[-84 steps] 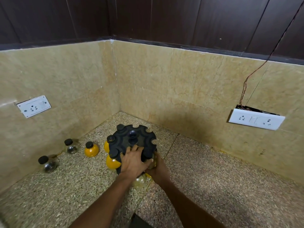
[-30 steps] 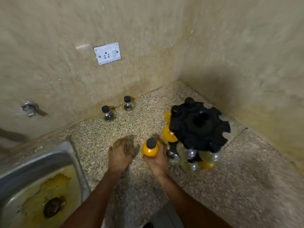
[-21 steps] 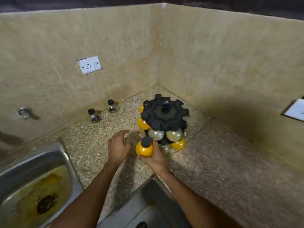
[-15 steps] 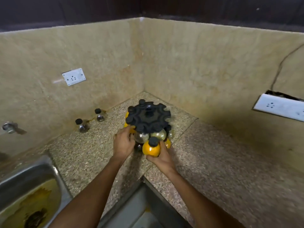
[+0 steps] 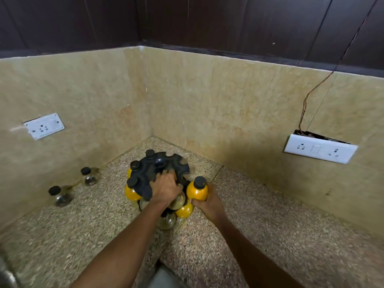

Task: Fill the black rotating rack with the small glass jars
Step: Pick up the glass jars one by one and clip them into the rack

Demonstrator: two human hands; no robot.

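The black rotating rack (image 5: 154,169) stands in the corner of the speckled counter, with several black-capped jars hanging from its notched top and lower tier. My left hand (image 5: 165,189) lies on the front of the rack's top disc, fingers spread over it. My right hand (image 5: 208,203) grips an orange-filled jar (image 5: 197,190) with a black cap, held upright just right of the rack's front edge. Two clear jars stand loose by the left wall, one nearer (image 5: 60,196) and one farther (image 5: 89,177).
Beige stone walls close the corner on the left and at the back. A white socket plate (image 5: 44,126) sits on the left wall and a loose switch plate (image 5: 320,148) with trailing wires on the right wall. A steel sink rim (image 5: 6,277) shows at the bottom left.
My right hand picked the orange jar off the counter and carried it to the rack's right front side. My left hand returned from the counter onto the rack's top. The view swung back toward the corner.
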